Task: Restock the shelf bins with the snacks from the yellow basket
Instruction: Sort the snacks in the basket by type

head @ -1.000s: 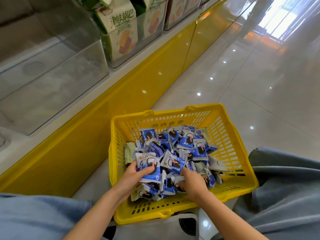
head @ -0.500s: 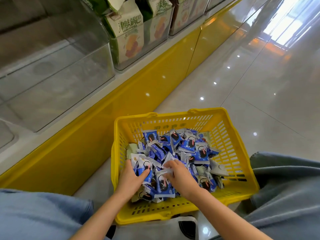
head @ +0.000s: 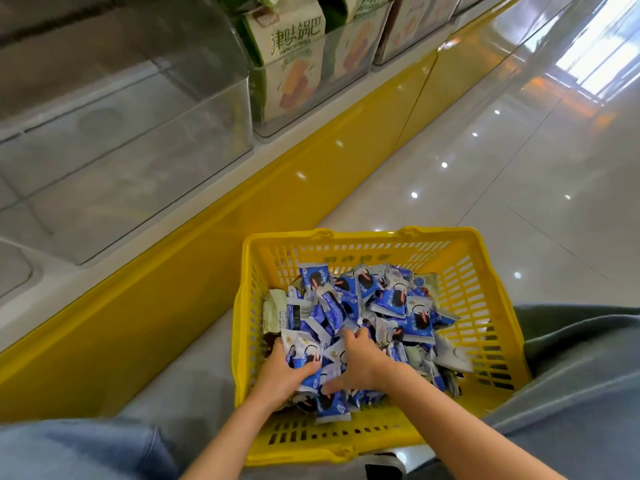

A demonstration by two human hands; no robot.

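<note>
The person's left hand (head: pixel 280 372) has fingers and thumb curled round a bunch of small blue-and-white foil snack packets (head: pixel 303 356) at the near left of the pile. The right hand (head: pixel 360 362) lies just beside it, fingers spread and pushed down among the packets. Its tips are buried, so I cannot tell whether they pinch anything. Both hands are inside the yellow slotted plastic basket (head: pixel 360 234) on the floor, where all the snacks lie.

The packets look slippery and loosely heaped. A scoop this full could shed some over the basket wall onto the glossy floor on the lift to the shelf.

There are two hands and one basket. The packets are too many and too overlapped to count, probably several dozen, with a couple of pale green ones at the left edge. Beyond stands one clear plastic shelf bin (head: pixel 121 150) with nothing in it. The next bin along shows two green-and-cream cartons (head: pixel 294 64).
</note>
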